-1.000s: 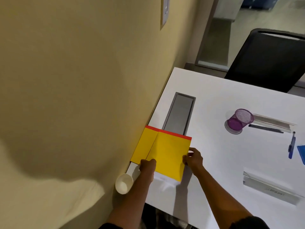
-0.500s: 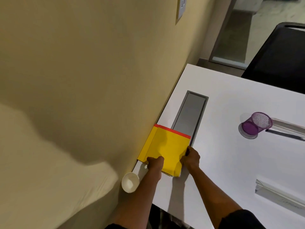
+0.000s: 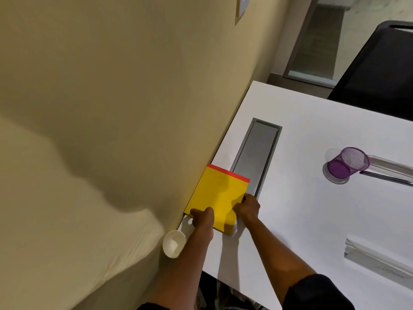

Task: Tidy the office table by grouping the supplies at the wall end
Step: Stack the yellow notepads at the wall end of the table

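A yellow notepad (image 3: pixel 218 195) with a red top strip lies flat on the white table (image 3: pixel 301 209), its left side against the wall. My left hand (image 3: pixel 202 218) grips its near left corner. My right hand (image 3: pixel 248 209) holds its near right edge, fingers curled on it. A purple mesh pen cup (image 3: pixel 347 163) lies on its side at the right, beside a clear ruler-like strip (image 3: pixel 391 166) and a dark pen (image 3: pixel 386 178). Another clear plastic piece (image 3: pixel 377 261) lies near the right front.
A white paper cup (image 3: pixel 174 243) lies on its side at the table's near left corner by the wall. A grey cable tray lid (image 3: pixel 257 153) is set into the table behind the notepad. A black chair (image 3: pixel 380 70) stands at the far side.
The open yellow cover has been folded shut, and the notepad has slid left against the wall. Both hands stayed on its near edge. The camera shifted, hiding the blue pen.
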### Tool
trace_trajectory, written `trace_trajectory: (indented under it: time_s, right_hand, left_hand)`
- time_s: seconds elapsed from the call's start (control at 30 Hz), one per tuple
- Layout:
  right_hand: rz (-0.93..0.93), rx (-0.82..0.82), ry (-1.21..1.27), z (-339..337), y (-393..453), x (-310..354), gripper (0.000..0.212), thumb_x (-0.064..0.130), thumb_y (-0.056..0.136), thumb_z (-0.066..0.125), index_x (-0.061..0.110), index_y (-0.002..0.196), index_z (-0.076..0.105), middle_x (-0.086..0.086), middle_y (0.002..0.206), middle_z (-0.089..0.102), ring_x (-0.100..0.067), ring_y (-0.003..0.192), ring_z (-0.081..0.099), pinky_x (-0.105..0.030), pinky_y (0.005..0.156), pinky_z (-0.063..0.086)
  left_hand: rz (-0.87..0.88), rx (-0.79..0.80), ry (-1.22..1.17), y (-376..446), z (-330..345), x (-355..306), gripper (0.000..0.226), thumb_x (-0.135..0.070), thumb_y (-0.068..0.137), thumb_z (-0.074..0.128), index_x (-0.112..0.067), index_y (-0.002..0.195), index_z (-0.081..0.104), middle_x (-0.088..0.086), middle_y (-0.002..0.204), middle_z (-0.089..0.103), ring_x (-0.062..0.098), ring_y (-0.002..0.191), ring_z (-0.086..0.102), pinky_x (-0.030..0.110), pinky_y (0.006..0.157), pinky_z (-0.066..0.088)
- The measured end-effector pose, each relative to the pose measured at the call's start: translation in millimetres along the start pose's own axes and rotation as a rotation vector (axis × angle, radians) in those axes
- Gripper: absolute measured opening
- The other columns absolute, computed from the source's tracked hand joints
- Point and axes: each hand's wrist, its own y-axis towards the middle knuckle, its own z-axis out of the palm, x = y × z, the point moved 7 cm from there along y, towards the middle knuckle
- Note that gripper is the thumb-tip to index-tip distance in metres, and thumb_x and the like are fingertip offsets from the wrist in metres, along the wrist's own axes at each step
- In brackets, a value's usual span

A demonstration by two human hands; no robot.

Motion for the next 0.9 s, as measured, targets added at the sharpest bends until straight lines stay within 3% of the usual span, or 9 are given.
trace_trajectory:
  time_s: [0.1,0.2,0.4,0.47,0.53,0.63,0.8,0.9]
  right_hand:
    - [0.011,0.033,-0.004,3,2,0,0.016,0.002,0.079,0.070,0.007,0.081,0.055,-0.003,0.074,0.051,-0.021,0.077,0.053,-0.026,0.063,0.041]
    - [-0.019,0.068,-0.041,5,5,1,0.018,0.011,0.083,0.068,0.009,0.076,0.052,-0.002,0.070,0.050,-0.020,0.077,0.053,-0.025,0.063,0.040]
    - [-0.035,0.149,-0.027,1,2,0,0.020,0.018,0.089,0.061,0.017,0.074,0.049,-0.004,0.076,0.056,-0.025,0.084,0.059,-0.037,0.078,0.049]
    - [-0.052,0.157,-0.022,-4,-1,-1,0.009,0.017,0.090,0.060,0.013,0.092,0.054,-0.007,0.091,0.061,-0.028,0.095,0.061,-0.039,0.086,0.049]
    - [-0.096,0.139,-0.037,-9,-6,1,0.030,0.020,0.091,0.059,0.008,0.117,0.050,-0.012,0.113,0.063,-0.031,0.104,0.060,-0.041,0.090,0.050]
    - [-0.179,0.052,-0.103,-24,-23,4,0.050,0.025,0.093,0.056,0.008,0.137,0.039,-0.019,0.127,0.055,-0.036,0.116,0.055,-0.043,0.093,0.046]
    - [-0.279,-0.081,-0.286,-60,-57,-7,0.069,0.045,0.093,0.052,0.020,0.149,0.020,-0.017,0.136,0.045,-0.035,0.123,0.048,-0.046,0.097,0.046]
    - [-0.308,-0.198,-0.426,-87,-81,-20,0.076,0.053,0.094,0.043,0.020,0.153,0.009,-0.013,0.154,0.027,-0.031,0.141,0.028,-0.046,0.110,0.032]
  left_hand:
    - [0.095,0.008,-0.018,-2,-8,-3,0.057,-0.012,0.092,0.049,-0.003,0.143,0.025,0.019,0.144,0.036,0.035,0.116,0.044,0.037,0.088,0.035]
    - [0.102,0.038,-0.007,-2,-7,4,0.057,-0.016,0.092,0.049,-0.009,0.142,0.025,0.017,0.144,0.033,0.028,0.102,0.036,0.035,0.085,0.031]
    - [0.229,0.069,0.032,-12,-9,1,0.060,-0.015,0.092,0.055,-0.009,0.143,0.024,0.018,0.145,0.034,0.035,0.117,0.043,0.039,0.088,0.037]
    - [0.272,0.077,0.072,-18,-9,-3,0.062,-0.016,0.092,0.057,-0.008,0.143,0.024,0.019,0.145,0.034,0.037,0.122,0.042,0.040,0.089,0.038]
    - [0.325,0.085,0.135,-25,-8,-7,0.061,-0.019,0.092,0.058,-0.008,0.143,0.025,0.021,0.144,0.034,0.038,0.125,0.042,0.039,0.088,0.038]
    - [0.455,0.093,0.278,-40,-5,-11,0.061,-0.023,0.092,0.059,-0.008,0.142,0.028,0.022,0.141,0.037,0.038,0.122,0.044,0.040,0.088,0.041]
    - [0.711,0.134,0.557,-70,1,-3,0.067,-0.031,0.091,0.060,-0.011,0.145,0.026,0.020,0.147,0.032,0.037,0.131,0.038,0.044,0.101,0.040]
    - [0.834,0.181,0.734,-88,3,12,0.074,-0.040,0.092,0.056,-0.016,0.150,0.018,0.017,0.157,0.018,0.036,0.142,0.023,0.051,0.112,0.030]
